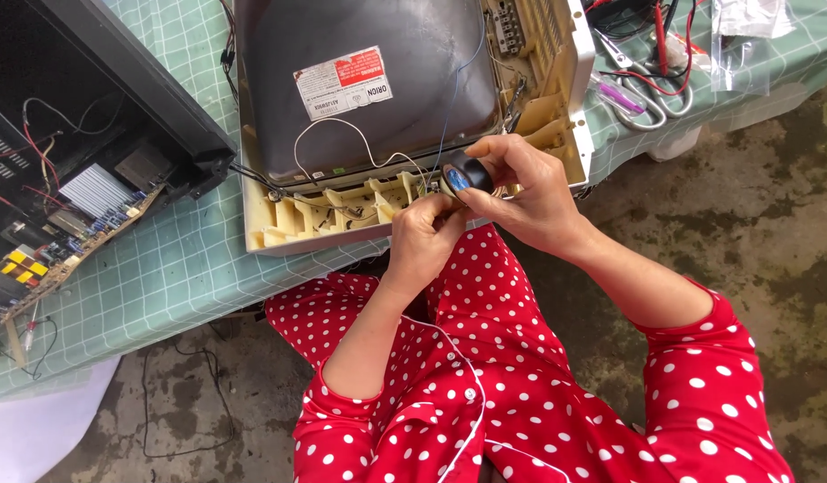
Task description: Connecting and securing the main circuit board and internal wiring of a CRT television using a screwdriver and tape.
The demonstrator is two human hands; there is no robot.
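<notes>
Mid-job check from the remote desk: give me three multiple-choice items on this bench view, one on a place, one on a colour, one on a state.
1. Where do the grey-handled scissors lie?
A. on the concrete floor
B. on the checked green tablecloth right of the cream television shell
C. inside the black casing

2. What colour is the cap of the small round black part that the hands hold?
A. blue
B. yellow
C. white

3. How does the right hand stand?
A. flat on the table
B. hanging by the lap
C. closed on the round part, beside the left hand

Answers: 1 B, they lie on the cloth by the shell's right wall; 2 A, a blue face shows between the fingers; 3 C, its fingers wrap the part.
</notes>
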